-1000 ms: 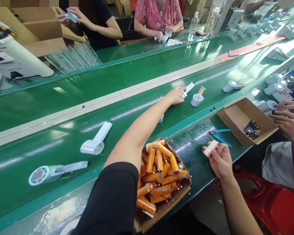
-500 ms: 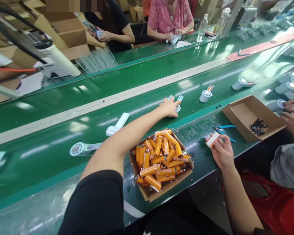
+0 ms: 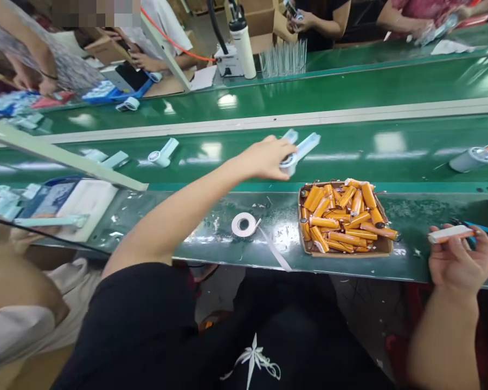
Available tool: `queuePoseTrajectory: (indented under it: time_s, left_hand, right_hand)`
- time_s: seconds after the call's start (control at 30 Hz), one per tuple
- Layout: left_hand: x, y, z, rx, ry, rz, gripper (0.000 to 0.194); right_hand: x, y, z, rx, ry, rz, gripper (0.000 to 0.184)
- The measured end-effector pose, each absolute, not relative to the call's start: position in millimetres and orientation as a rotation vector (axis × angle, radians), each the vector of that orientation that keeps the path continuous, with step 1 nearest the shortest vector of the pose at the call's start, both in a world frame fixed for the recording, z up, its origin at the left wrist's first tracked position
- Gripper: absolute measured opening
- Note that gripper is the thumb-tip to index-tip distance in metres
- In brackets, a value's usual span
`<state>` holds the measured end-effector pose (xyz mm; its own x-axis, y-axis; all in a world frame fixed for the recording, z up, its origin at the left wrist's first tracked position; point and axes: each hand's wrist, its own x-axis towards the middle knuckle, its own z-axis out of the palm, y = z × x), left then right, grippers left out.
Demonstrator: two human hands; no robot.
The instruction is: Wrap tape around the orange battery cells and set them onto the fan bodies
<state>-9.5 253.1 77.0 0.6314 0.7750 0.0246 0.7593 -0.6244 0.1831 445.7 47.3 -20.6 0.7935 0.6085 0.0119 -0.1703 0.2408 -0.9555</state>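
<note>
Over the green belt, my left hand [image 3: 270, 158] is closed around the round head of a light-blue handheld fan casing [image 3: 307, 146]. Two pale handle-like pieces stick out past its fingers, and the palm hides part of the casing. At the right, my right hand [image 3: 461, 257] pinches an orange cylindrical battery [image 3: 451, 234] with a white strip along its upper side. Between the hands, a cardboard box [image 3: 345, 254] full of orange batteries [image 3: 337, 222] stands on the bench. A roll of white tape [image 3: 244, 224] lies left of it, its loose end reaching the bench edge.
More fan casings [image 3: 162, 154] lie on the belt [image 3: 350, 143], one with wires [image 3: 472, 160] at the right. Blue-handled pliers [image 3: 486, 228] lie behind my right hand. A slanted metal bar [image 3: 65, 154] crosses at the left. Other people work across the belt and at my left.
The view has swung left. My left hand and the fan casing have moved left relative to the battery box. My right hand still holds its battery, farther right in view.
</note>
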Motion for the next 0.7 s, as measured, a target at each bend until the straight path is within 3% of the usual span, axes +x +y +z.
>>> queuePoseTrajectory:
  time_s: [0.17,0.33,0.5,0.63,0.7]
  left_hand:
    - [-173.3,157.9,34.5,2.52,1.594,0.245,0.056]
    - [-239.8,93.0,-30.5,2.532,1.669,0.279,0.055]
    - [-227.6,90.1,-50.0,2.627,1.699,0.314,0.045]
    - [-150.3,142.2,-9.7,2.759,1.494,0.225,0.018]
    - [-85.2,187.0,14.7,2.835,1.343,0.234,0.027]
  right_hand:
    - [437.3,44.2,-17.6,-1.194,-0.323,0.544,0.053]
    - [431.4,46.4,-18.7,-1.156,-0.407,0.509,0.055]
    - [432.5,53.6,-7.2,-1.09,-0.441,0.5,0.048]
    - [424.5,71.2,15.7,-1.023,-0.66,0.51,0.062]
    - [410.3,92.2,30.8,-1.014,-0.833,0.498,0.066]
